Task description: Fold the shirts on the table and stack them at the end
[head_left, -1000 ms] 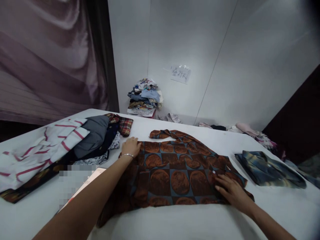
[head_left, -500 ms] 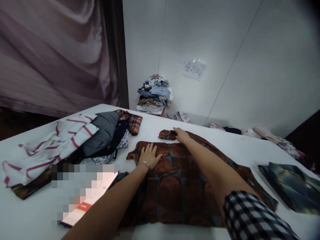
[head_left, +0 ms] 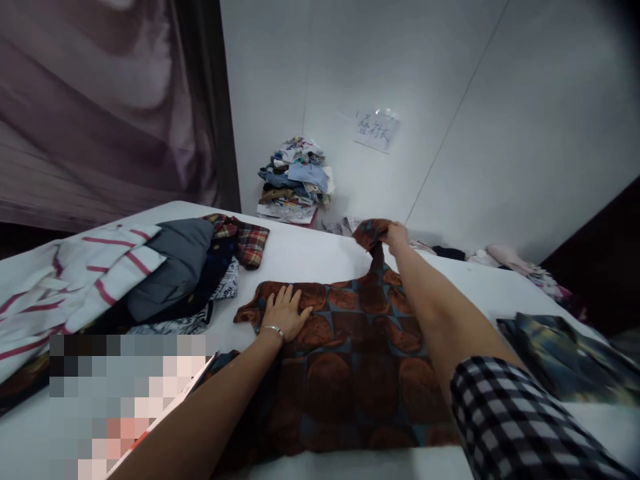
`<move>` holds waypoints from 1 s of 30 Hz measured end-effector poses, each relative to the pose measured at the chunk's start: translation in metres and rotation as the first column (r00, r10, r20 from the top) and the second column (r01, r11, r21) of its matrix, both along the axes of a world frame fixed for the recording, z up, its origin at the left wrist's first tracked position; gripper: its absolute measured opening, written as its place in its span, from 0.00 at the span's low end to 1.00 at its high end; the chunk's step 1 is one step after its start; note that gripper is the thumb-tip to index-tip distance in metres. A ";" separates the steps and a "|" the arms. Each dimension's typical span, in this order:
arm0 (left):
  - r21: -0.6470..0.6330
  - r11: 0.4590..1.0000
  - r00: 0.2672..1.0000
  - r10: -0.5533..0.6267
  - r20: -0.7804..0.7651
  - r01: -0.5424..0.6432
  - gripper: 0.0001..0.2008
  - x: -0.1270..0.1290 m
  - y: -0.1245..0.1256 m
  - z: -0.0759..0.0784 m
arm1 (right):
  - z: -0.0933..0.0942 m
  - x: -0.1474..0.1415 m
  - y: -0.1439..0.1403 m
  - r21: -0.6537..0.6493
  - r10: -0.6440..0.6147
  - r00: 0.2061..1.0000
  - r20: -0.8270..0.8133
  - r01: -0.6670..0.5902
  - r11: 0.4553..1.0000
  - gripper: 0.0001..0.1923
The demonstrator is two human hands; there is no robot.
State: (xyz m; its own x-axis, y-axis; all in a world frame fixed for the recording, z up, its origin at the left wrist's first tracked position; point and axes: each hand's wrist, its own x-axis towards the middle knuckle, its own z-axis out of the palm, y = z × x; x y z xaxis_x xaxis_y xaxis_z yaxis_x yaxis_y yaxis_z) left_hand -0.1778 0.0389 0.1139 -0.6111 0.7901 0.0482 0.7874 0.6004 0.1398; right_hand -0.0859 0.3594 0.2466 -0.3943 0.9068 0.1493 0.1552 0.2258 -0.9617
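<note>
A brown shirt (head_left: pixel 350 333) with a blue-grey grid and round patterns is spread over the near middle of the white table. My left hand (head_left: pixel 286 313), wearing a bracelet, presses flat on its upper left part with the fingers spread. My right hand (head_left: pixel 397 237) is closed on a part of the same shirt near the table's far edge. That part is raised off the tabletop, and a bunched strip of cloth links it to the rest. My right forearm hides some of the shirt's right side.
A heap of garments, including a white and red striped one (head_left: pixel 105 267) and a grey one (head_left: pixel 175 260), lies at left. A dark folded garment (head_left: pixel 565 353) is at right. Stacked clothes (head_left: pixel 295 180) stand beyond the far edge. A sign (head_left: pixel 376 131) hangs on the wall.
My right hand has gripped the shirt's far part and lifted it up and to the right, drawing cloth off the right side. My left hand stays flat on the shirt. The view has shifted slightly.
</note>
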 end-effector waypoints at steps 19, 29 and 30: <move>-0.179 0.981 0.997 -0.078 -0.025 0.072 0.19 -0.029 0.059 0.054 | 0.045 0.153 -0.002 -0.372 -0.192 0.845 -0.499 -0.008 0.928 0.05; -0.019 0.963 0.931 -0.264 -0.250 0.268 0.11 0.018 -0.007 0.103 | 0.047 0.284 -0.086 -0.244 -0.134 0.639 -0.758 -0.086 0.966 0.07; -0.011 0.943 0.910 -0.323 -0.259 0.332 0.10 0.029 -0.018 0.101 | 0.039 0.304 -0.102 -0.239 -0.139 0.646 -0.751 -0.069 0.969 0.08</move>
State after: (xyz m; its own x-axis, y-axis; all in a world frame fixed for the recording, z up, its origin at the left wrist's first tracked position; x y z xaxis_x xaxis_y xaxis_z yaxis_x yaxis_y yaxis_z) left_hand -0.1484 0.0207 0.2144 -0.2824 0.9391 0.1959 0.9505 0.3016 -0.0754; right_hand 0.2179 0.2575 0.2853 -0.2041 0.9638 0.1716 -0.6466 -0.0011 -0.7629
